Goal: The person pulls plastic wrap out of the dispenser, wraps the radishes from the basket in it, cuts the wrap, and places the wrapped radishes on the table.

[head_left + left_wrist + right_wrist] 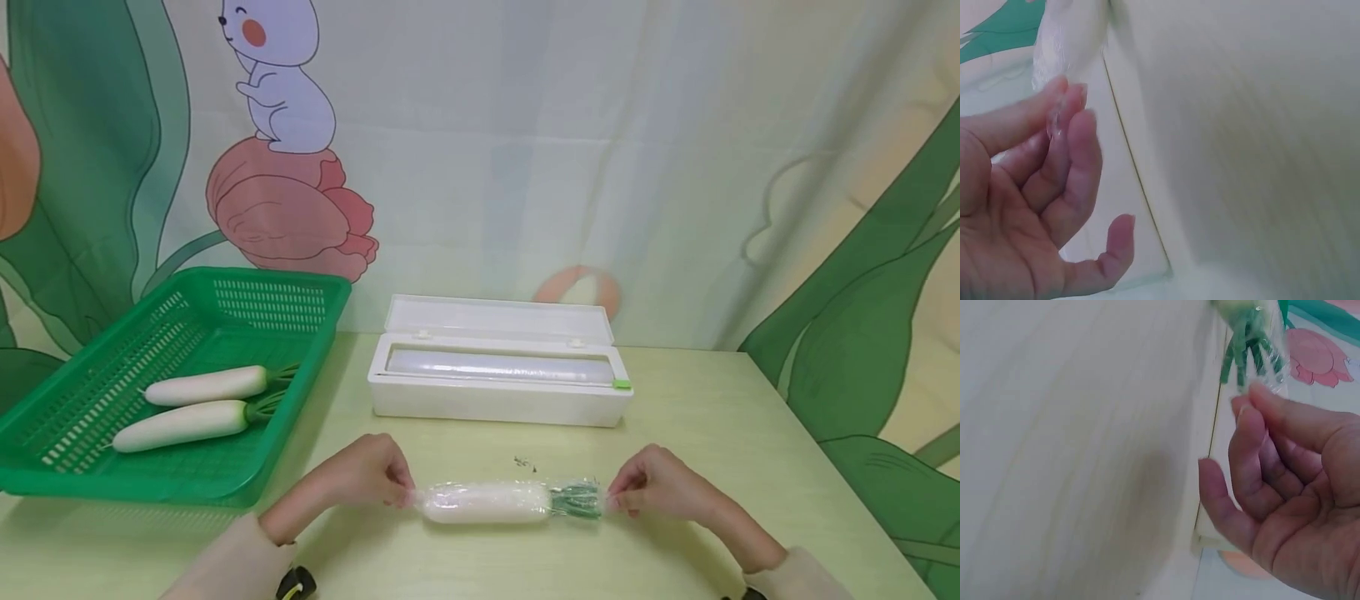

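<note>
A white radish (487, 503) with trimmed green stalks (576, 502) lies crosswise before me, wrapped in clear cling film. My left hand (371, 473) pinches the twisted film end beyond the root tip. At the stalk side, my right hand (660, 483) pinches the other film end between thumb and fingers. In the left wrist view, the film passes between thumb and fingertips, with the little finger (1121, 244) held apart. The right wrist view shows the green stalks (1250, 356) under film just beyond the pinching fingertips.
Behind the radish stands a white cling film box (498, 404), lid raised, a film roll (498, 367) inside and a green slider (622, 384) at its right. A green basket (292, 425) at left holds two bare radishes (180, 425). Small green scraps (522, 462) lie on the table.
</note>
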Tool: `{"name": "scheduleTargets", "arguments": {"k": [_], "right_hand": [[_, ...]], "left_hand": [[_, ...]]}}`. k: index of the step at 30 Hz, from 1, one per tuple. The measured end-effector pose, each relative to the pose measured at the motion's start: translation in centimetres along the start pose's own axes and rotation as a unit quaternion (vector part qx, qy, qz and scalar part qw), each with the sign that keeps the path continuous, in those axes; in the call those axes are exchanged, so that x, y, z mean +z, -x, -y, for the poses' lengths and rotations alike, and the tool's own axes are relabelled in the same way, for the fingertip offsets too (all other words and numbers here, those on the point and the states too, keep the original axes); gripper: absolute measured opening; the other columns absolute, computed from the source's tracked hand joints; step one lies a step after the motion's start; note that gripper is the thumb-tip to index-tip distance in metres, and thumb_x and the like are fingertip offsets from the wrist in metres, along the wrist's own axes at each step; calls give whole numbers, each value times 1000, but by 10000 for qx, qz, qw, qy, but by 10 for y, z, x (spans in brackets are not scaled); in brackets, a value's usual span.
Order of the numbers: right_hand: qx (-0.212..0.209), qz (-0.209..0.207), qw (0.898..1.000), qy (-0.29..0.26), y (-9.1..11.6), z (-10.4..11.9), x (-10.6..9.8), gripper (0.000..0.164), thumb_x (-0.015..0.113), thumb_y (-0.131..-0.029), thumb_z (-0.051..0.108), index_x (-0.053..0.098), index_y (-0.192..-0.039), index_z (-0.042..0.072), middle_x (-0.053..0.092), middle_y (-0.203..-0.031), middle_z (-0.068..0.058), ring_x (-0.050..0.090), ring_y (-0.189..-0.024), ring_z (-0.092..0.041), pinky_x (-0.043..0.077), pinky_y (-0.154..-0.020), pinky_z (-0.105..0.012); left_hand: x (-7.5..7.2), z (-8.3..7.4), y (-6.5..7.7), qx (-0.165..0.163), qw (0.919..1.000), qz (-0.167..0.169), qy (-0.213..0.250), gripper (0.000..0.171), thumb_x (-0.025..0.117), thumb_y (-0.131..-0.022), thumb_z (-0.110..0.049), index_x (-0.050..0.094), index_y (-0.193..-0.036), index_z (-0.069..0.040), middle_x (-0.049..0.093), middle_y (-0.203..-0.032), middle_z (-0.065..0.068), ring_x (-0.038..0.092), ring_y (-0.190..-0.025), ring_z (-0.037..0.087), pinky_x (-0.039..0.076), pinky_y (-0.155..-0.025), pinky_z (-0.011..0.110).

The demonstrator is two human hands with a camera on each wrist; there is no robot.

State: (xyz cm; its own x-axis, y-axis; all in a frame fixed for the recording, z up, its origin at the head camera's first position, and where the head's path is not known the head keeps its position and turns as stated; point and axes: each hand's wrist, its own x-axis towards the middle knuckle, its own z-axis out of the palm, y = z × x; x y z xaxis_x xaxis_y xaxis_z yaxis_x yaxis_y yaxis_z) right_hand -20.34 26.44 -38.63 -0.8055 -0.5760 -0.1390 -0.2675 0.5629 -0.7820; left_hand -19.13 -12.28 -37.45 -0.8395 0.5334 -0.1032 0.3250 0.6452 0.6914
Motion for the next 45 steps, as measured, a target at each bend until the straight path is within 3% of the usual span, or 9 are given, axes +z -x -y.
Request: {"name": "scheduleTargets", "arguments": {"k": [5, 8, 16, 23, 27, 32, 38, 41, 45], "right_hand": [[165, 187, 9983, -536, 2, -8, -5, 21, 66, -83, 16, 69, -88, -4, 68, -75, -11, 61, -61, -11, 51, -58, -26], [249, 304, 9954, -877, 3, -10, -5, 25, 66, -83, 18, 67, -89, -7, 68, -78, -13, 64, -64, -15, 53, -61, -28], [445, 683, 9882, -1296, 1, -9, 1, 26, 70, -78, 11, 63, -91, -11, 67, -77, -13, 62, -65, -10, 51, -59, -24], [136, 870, 9931, -780, 2, -4, 5, 22, 71, -77, 12, 68, -85, -8, 67, -70, -6, 52, -56, -1, 44, -51, -17], [-110, 549, 9977, -373, -1, 0, 8, 14, 71, -77, 10, 68, -78, -4, 65, -65, -2, 50, -54, -1, 42, -49, -17], [-103, 177, 9998, 21, -2, 6, 9, 5, 70, -76, 5, 68, -75, 0, 64, -65, -2, 51, -56, -2, 45, -51, -20], [-51, -62, 9999, 137, -4, 7, 5, 8, 68, -80, 7, 69, -78, 0, 65, -67, -4, 52, -56, -3, 45, -51, -21], [28, -44, 9999, 103, -4, 3, 4, 14, 68, -80, 12, 70, -83, -2, 66, -69, -4, 52, -56, -3, 45, -50, -21], [96, 18, 10000, 2, -4, -2, 2, 24, 68, -81, 17, 69, -91, -5, 68, -77, -6, 55, -61, -3, 46, -52, -21]], "left_hand": [[-4, 2, 1, -37, 9993, 342, 148, 11, 69, -80, -16, 72, -75, -7, 63, -66, -3, 46, -57, 6, 39, -53, 23], [-5, 2, 3, -39, 9981, 510, 343, 11, 67, -82, -14, 71, -77, -5, 62, -65, -1, 47, -57, 7, 40, -54, 24], [-1, 2, 5, -323, 9967, 525, 536, 5, 72, -74, -6, 70, -77, -4, 65, -66, 0, 54, -61, 10, 45, -58, 26], [1, 0, 6, -300, 9974, 621, 210, 5, 75, -71, -9, 71, -69, -8, 59, -57, -2, 46, -56, 8, 38, -51, 22], [1, -2, 6, -115, 9992, 359, 167, 10, 72, -72, -3, 68, -64, -8, 57, -54, -2, 46, -53, 9, 37, -49, 23], [2, -5, 5, -62, 10000, -15, -37, 15, 69, -74, -1, 66, -61, -9, 56, -54, -4, 45, -52, 9, 36, -48, 23], [0, -1, 0, 51, 9994, -313, -135, 8, 69, -76, -4, 69, -69, -7, 61, -63, -4, 48, -58, 8, 40, -52, 23], [-2, 4, -1, 123, 9995, -256, -142, 4, 69, -78, -9, 71, -76, -6, 66, -71, -3, 52, -63, 7, 44, -57, 24], [-3, 8, -1, 18, 9999, -136, -66, 14, 69, -80, -18, 73, -85, -5, 69, -80, 1, 58, -71, 7, 47, -62, 26]]}}
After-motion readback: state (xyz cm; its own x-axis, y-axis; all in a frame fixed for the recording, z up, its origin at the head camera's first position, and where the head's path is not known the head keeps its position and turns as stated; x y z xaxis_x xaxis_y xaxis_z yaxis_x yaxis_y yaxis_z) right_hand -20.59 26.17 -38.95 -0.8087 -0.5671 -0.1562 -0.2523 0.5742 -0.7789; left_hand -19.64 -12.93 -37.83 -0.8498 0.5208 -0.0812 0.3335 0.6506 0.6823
